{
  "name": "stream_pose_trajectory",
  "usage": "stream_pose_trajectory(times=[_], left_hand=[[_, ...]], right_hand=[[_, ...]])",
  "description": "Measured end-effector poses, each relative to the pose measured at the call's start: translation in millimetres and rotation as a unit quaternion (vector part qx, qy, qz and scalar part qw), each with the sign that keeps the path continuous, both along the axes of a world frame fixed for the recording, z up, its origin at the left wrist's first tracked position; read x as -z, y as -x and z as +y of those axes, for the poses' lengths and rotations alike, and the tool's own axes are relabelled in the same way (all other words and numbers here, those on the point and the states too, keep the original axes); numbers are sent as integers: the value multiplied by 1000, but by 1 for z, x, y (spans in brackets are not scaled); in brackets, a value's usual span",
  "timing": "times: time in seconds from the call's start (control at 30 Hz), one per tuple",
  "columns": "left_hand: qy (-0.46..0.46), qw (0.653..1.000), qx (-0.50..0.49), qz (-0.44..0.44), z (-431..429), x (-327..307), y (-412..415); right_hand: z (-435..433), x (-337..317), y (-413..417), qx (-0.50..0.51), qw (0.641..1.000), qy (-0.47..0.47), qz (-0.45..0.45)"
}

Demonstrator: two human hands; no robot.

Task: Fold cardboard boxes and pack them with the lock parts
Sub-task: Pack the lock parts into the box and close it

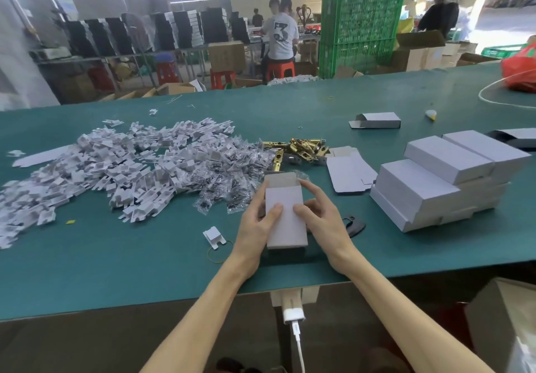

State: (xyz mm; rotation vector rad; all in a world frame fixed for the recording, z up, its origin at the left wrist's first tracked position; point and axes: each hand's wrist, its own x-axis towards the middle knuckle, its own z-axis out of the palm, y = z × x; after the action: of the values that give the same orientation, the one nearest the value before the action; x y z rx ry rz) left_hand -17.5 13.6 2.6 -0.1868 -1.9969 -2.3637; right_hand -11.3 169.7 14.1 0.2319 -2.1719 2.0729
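Holding the cardboard box (285, 227) near the counter's (145, 271) front edge, I have my left hand (256, 227) and right hand (322, 219) curled round its long sides, thumbs pressing on top. It seems light, thin and easily crushed, so I'd grip along the creased edges. Its open mouth faces twelve o'clock, toward the brass lock parts (298, 148), which look hard and heavier.
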Motion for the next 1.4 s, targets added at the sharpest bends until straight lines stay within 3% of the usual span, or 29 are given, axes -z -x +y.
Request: stream_pose_trajectory(times=[0.4, 0.8, 1.0, 1.1, 1.27, 1.4], left_hand=[[-75, 995, 6, -70, -7, -4, 1], [-91, 995, 37, -24, -8, -6, -3], [-93, 996, -10, -9, -8, -2, 0], [-109, 992, -69, -14, -8, -1, 0], [-159, 973, -165, -35, -16, 0, 8], [-141, 977, -158, -35, -13, -2, 7]], right_hand=[[3, 6, 0, -11, 999, 16, -28], [4, 6, -1, 4, 997, 65, -37], [1, 6, 0, 19, 998, 38, -44], [2, 5, -2, -26, 999, 24, -32], [-1, 4, -3, -110, 987, -117, 2], [3, 5, -3, -93, 995, -22, 1]])
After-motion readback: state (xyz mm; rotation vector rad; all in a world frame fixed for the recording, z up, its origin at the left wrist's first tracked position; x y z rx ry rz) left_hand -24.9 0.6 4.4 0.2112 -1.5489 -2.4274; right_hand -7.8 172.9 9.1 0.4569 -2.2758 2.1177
